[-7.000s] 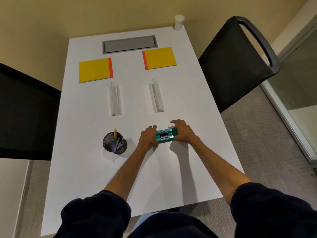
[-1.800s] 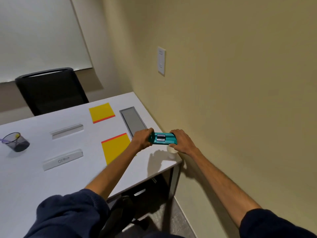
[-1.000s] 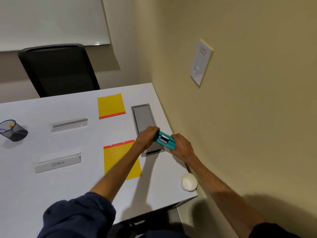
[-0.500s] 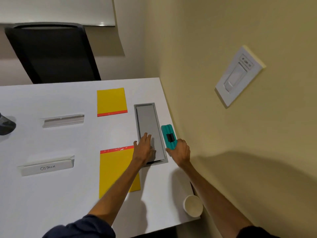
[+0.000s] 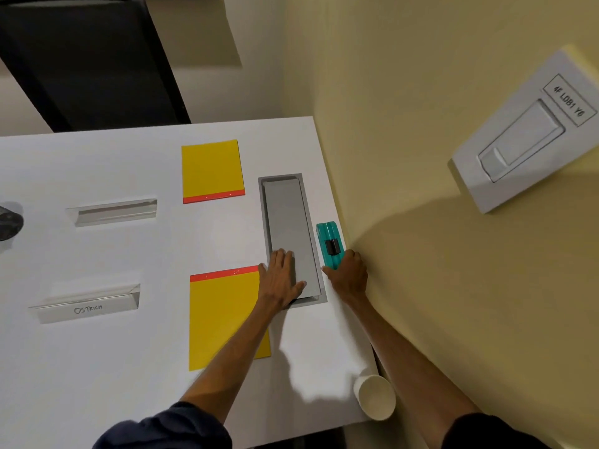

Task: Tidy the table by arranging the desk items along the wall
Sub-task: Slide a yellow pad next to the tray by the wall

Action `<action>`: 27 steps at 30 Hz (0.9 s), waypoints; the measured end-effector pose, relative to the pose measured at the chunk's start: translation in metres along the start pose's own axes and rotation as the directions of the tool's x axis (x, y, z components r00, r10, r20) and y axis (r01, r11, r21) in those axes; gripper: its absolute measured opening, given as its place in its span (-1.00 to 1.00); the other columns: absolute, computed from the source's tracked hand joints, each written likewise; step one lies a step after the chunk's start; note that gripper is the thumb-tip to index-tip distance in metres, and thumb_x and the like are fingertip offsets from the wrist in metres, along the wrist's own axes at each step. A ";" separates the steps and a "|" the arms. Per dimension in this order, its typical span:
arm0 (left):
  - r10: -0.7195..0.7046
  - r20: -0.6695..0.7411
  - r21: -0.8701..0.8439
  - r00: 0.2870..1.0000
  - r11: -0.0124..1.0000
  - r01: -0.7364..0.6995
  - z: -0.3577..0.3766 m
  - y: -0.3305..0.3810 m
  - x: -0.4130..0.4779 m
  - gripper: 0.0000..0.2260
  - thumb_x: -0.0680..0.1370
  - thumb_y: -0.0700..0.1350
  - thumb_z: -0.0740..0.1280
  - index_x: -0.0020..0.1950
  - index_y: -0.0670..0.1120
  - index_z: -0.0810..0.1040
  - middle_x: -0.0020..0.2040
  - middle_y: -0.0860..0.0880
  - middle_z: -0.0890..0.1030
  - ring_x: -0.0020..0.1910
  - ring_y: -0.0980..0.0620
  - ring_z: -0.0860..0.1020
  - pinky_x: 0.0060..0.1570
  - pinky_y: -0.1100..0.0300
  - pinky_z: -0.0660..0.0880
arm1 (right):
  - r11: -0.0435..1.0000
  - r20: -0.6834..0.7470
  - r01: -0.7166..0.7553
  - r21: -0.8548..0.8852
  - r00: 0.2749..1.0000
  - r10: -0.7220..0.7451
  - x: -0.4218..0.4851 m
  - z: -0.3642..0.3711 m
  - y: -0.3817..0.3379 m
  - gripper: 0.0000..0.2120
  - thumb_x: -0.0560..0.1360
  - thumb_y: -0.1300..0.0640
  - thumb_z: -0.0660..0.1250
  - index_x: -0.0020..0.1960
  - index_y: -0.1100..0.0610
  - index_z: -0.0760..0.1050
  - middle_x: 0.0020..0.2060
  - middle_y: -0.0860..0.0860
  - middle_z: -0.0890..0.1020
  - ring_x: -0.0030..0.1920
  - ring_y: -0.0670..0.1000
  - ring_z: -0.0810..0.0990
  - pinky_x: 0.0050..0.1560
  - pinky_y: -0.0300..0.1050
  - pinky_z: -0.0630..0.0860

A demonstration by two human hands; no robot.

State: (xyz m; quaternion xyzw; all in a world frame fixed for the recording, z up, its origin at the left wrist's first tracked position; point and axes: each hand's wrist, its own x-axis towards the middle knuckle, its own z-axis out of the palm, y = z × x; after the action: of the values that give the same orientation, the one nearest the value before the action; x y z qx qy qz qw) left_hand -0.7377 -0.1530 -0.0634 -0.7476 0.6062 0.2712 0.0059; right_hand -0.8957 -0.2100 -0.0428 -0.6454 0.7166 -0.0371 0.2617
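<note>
A teal stapler (image 5: 329, 243) lies flat on the white table (image 5: 97, 367), in the narrow strip between the grey cable hatch (image 5: 287, 215) and the yellow wall, lengthwise along the wall. My right hand (image 5: 348, 275) is curled around its near end. My left hand (image 5: 281, 277) rests flat and open on the near part of the hatch. Two yellow pads with red edges (image 5: 211, 170) (image 5: 223, 315) lie left of the hatch. Two clear name holders (image 5: 115, 211) (image 5: 89, 304) sit further left; the near one reads "Ostrich". A black mesh pen cup (image 5: 8, 222) is cut off at the left edge.
A white paper cup (image 5: 376, 396) stands at the table's near right corner by the wall. A black chair (image 5: 87, 59) is behind the table's far side. A light switch plate (image 5: 525, 131) is on the wall at the right.
Both hands carried the teal stapler from the table's middle to the wall side and set it down beside the hatch. My left hand let go and now lies on the hatch.
</note>
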 end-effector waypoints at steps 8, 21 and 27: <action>-0.025 0.006 -0.077 1.000 0.997 0.025 0.005 -0.004 0.003 -0.29 0.53 0.20 0.34 0.53 -0.12 0.17 0.61 -0.14 0.06 0.61 -0.18 0.02 0.55 -0.10 0.16 | 1.000 -0.004 0.004 0.013 1.000 -0.004 0.003 0.007 0.003 -0.34 0.47 -0.11 0.45 0.40 0.24 0.33 0.29 0.12 0.49 0.31 0.09 0.51 0.24 -0.05 0.57; 0.018 -0.060 -0.095 0.998 0.995 -0.023 0.010 -0.002 -0.004 -0.39 0.53 0.08 0.39 0.47 -0.14 0.28 0.54 -0.14 0.24 0.54 -0.17 0.21 0.51 -0.01 0.27 | 0.992 0.007 -0.063 0.112 0.998 0.062 -0.004 0.009 0.002 -0.17 0.40 -0.17 0.50 0.44 0.26 0.24 0.32 0.15 0.41 0.35 0.13 0.45 0.26 -0.01 0.56; -0.006 -0.103 -0.170 0.995 0.985 -0.012 0.009 -0.006 -0.019 -0.38 0.59 0.03 0.34 0.57 -0.10 0.19 0.59 -0.10 0.17 0.58 -0.11 0.16 0.55 0.05 0.22 | 0.991 -0.055 0.002 0.136 0.998 0.005 -0.013 0.006 -0.003 -0.25 0.43 -0.09 0.50 0.42 0.26 0.26 0.30 0.15 0.41 0.33 0.11 0.43 0.22 0.01 0.58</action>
State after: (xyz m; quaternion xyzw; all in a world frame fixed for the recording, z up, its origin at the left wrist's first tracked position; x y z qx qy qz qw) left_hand -0.7378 -0.1306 -0.0654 -0.7574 0.5815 0.2830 -0.0896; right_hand -0.8902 -0.1964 -0.0421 -0.6243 0.7198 -0.1034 0.2854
